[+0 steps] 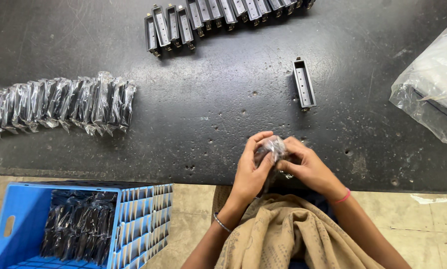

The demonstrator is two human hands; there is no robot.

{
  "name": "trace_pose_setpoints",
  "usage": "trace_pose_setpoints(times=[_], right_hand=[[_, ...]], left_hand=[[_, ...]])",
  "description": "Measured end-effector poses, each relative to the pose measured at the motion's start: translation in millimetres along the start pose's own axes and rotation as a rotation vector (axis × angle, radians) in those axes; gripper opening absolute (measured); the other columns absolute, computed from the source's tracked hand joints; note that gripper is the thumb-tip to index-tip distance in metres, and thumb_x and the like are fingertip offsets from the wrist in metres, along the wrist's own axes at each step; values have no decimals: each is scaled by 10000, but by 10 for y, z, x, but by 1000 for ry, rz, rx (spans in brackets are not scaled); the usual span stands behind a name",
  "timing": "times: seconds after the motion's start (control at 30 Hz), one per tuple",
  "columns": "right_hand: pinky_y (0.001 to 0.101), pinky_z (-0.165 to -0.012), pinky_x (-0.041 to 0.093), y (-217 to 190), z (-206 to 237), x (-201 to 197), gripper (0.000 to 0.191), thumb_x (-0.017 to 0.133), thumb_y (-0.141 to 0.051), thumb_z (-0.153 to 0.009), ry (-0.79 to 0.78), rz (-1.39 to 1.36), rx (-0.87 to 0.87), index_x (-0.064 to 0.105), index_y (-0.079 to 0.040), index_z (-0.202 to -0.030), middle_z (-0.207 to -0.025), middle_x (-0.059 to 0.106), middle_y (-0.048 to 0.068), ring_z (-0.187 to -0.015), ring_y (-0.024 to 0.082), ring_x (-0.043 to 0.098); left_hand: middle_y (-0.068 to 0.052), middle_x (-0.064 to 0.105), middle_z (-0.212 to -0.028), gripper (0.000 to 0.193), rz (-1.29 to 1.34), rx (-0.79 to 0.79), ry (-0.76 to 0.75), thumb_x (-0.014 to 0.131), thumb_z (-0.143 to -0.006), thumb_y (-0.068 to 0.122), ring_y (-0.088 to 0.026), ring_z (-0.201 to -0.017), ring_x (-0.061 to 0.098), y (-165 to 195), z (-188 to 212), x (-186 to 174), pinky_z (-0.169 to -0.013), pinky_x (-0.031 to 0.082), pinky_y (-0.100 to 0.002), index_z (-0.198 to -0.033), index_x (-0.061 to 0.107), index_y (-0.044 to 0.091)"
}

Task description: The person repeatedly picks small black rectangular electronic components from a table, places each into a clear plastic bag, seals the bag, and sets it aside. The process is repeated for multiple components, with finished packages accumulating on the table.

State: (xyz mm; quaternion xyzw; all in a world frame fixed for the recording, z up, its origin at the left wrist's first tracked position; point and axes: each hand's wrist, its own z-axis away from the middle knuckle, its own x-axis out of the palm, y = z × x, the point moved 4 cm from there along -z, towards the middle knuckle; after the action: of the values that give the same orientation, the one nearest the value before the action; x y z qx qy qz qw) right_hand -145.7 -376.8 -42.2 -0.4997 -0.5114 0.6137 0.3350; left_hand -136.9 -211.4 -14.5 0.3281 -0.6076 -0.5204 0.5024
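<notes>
Both hands, left [251, 172] and right [308, 167], clamp their fingers on one wrapped part [272, 148] above the table [208, 114] edge. Unwrapped parts [223, 15] are lined up at the far edge, with one [303, 83] lying apart. Wrapped parts [59, 104] remain on the table and in the crate [19, 219], so much work appears left.

1 loose grey part [303, 83], 1 blue crate [19, 219], 1 plastic bag [433, 84], 2 hands [278, 167].

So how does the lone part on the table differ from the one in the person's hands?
The lone grey part lies bare and untouched on the black table; the wrapped part is in clear plastic, held by the left hand and right hand. The bare one's holes show; the wrapped one's shape is mostly hidden.
</notes>
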Motion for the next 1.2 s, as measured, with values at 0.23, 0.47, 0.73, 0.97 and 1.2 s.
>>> trace_pose_setpoints(times=[0.23,0.47,0.73,0.97,1.2], right_hand=[[276,-829,527,-590,4,-112,601,850,-158,-754,345,156,-143,626,-57,-1303,-1186,602,61,-994,152,608],[245,-686,531,-468,-66,-230,112,718,40,-939,456,-57,-82,740,-31,-1023,-941,652,31,-763,123,646],[285,-784,602,-73,-84,-367,214,598,-154,-1033,370,-390,144,731,-27,-1142,-1005,766,89,-876,144,726],[267,-946,537,-182,-150,-214,354,700,-137,-920,97,-154,67,714,-9,-1250,-1201,761,38,-1076,100,682],[279,-826,572,-384,-141,-199,386,694,-155,-928,75,181,42,701,-69,-1304,-1176,789,74,-902,125,705]], left_hand=[[-127,766,-1033,280,-620,127,287,695,-937,100,-243,-920,775,210,7,-104,-765,597,-372,-1205,613,90],[-137,755,-1060,284,-785,237,261,735,-925,132,-355,-960,739,189,-5,-51,-778,570,-451,-1175,605,97],[-118,769,-1074,270,-703,242,215,719,-936,120,-335,-987,761,127,-44,-132,-794,587,-429,-1177,596,108],[-124,750,-1119,251,-735,302,169,705,-944,97,-359,-991,741,186,14,-86,-800,586,-429,-1169,593,106],[-90,692,-1263,271,-725,406,153,703,-941,54,-339,-1061,730,258,56,-60,-828,605,-393,-1173,575,109]])
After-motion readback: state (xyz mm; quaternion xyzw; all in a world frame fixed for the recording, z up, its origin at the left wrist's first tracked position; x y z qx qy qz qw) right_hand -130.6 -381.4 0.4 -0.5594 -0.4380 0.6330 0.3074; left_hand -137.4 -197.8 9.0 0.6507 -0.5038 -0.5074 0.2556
